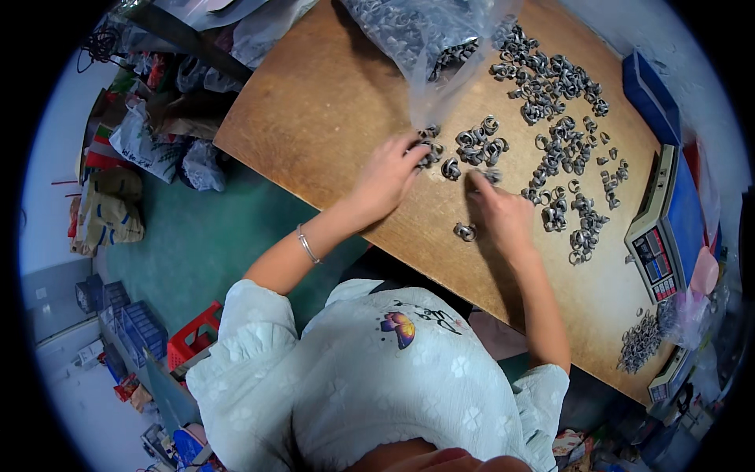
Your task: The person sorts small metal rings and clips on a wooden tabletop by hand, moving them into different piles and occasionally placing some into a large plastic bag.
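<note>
Small grey metal rings lie in loose clusters on the brown wooden table. My left hand (385, 177) is curled at the left cluster, its thumb and fingers closed around some metal rings (427, 155) just below the mouth of a clear plastic bag. Opposite it, my right hand (503, 211) has its fingers bent in on a motion-blurred metal ring (491, 175); the finger pads are partly hidden. Between the hands sits a small clump of rings (451, 169), with a larger group (481, 141) behind it. A separate pair of rings (465, 231) lies closer to me.
The clear bag (429, 39) of rings stands at the back. More rings (562, 149) spread across the right side of the wooden table (314, 102). A scale (661, 244), a blue tray (651, 98) and a pile of thin metal pieces (641, 342) line the right edge.
</note>
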A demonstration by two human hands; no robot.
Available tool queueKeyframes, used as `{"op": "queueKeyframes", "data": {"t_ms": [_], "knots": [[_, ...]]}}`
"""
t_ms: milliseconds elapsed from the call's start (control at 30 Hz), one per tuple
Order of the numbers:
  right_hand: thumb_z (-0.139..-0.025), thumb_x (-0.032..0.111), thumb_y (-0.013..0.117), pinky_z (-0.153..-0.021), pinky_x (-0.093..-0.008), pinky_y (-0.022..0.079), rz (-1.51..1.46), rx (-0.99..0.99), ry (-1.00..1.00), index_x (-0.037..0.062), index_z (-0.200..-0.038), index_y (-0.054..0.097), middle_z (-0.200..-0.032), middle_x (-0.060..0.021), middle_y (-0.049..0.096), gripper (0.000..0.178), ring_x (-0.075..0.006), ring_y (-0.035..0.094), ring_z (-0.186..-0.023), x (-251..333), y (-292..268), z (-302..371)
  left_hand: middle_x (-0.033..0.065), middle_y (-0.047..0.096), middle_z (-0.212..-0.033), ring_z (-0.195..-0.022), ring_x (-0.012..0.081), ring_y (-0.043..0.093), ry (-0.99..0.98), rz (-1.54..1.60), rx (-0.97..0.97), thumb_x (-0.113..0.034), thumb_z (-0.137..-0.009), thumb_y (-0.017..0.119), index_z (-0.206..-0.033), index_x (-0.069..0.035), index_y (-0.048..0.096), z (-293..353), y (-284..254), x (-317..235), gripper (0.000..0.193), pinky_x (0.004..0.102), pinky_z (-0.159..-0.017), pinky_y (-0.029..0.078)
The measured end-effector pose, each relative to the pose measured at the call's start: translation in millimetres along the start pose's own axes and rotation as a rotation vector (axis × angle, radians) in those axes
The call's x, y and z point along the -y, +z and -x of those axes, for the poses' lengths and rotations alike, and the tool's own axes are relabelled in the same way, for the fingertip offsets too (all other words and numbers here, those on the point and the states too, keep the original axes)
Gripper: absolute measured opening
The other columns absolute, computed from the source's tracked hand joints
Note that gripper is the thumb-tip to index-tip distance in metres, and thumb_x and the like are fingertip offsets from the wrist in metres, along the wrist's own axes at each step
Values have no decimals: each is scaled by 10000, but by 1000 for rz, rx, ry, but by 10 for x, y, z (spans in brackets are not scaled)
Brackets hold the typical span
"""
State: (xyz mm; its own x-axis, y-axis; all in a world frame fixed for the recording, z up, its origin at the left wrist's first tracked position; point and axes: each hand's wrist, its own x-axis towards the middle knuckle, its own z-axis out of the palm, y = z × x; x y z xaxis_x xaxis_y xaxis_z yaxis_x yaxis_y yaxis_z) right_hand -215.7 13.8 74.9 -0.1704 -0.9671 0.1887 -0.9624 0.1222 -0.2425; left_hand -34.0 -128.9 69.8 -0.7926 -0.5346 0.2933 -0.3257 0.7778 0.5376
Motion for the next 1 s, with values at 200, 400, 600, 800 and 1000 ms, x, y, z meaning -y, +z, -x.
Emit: {"op": "queueKeyframes", "data": {"t_ms": [200, 400, 600, 800, 1000], "knots": [[-840, 222, 633, -494, -397, 464, -294, -137, 293, 111, -1005, 584, -606, -125, 610, 205, -299, 626, -568, -471, -90, 196, 113, 599, -934, -873, 222, 586, -235, 403, -154, 30, -791, 619, -953, 16, 529, 74, -93, 128, 186, 304, -774, 461], [-866, 259, 601, -460, -402, 438, 183, -142, 501, 99, -971, 604, -561, -127, 584, 192, -303, 605, -532, -250, -318, 58, 48, 599, -947, -811, 87, 571, -433, 845, -158, 29, -877, 504, -963, 21, 562, -17, -121, 239, 104, 222, -724, 469], [-857, 263, 604, -494, -417, 458, -38, -118, 134, 101, -926, 634, -598, -137, 602, 179, -311, 610, -561, 48, -50, -649, 120, 589, -1021, -985, 232, 568, -118, 442, -97, 52, -823, 527, -932, 18, 600, -10, -92, 99, 135, 295, -833, 453], [-856, 207, 595, -522, -413, 463, -134, -102, 76, 69, -815, 643, -641, -164, 607, 152, -316, 611, -598, -46, 60, -782, 126, 538, -1143, -1039, 255, 549, -275, 565, -189, 23, -809, 567, -1039, -1, 597, 121, -147, 58, 233, 315, -858, 456], [-908, 199, 558, -416, -224, 334, -1389, 15, 667, 10, -897, 601, -653, -16, 557, 194, -89, 470, -475, -258, -220, -330, 120, 488, -1228, -1164, 298, 460, -56, -153, -67, -82, -764, 661, -1230, -66, 499, 181, -201, -34, 494, 388, -970, 360]]}}
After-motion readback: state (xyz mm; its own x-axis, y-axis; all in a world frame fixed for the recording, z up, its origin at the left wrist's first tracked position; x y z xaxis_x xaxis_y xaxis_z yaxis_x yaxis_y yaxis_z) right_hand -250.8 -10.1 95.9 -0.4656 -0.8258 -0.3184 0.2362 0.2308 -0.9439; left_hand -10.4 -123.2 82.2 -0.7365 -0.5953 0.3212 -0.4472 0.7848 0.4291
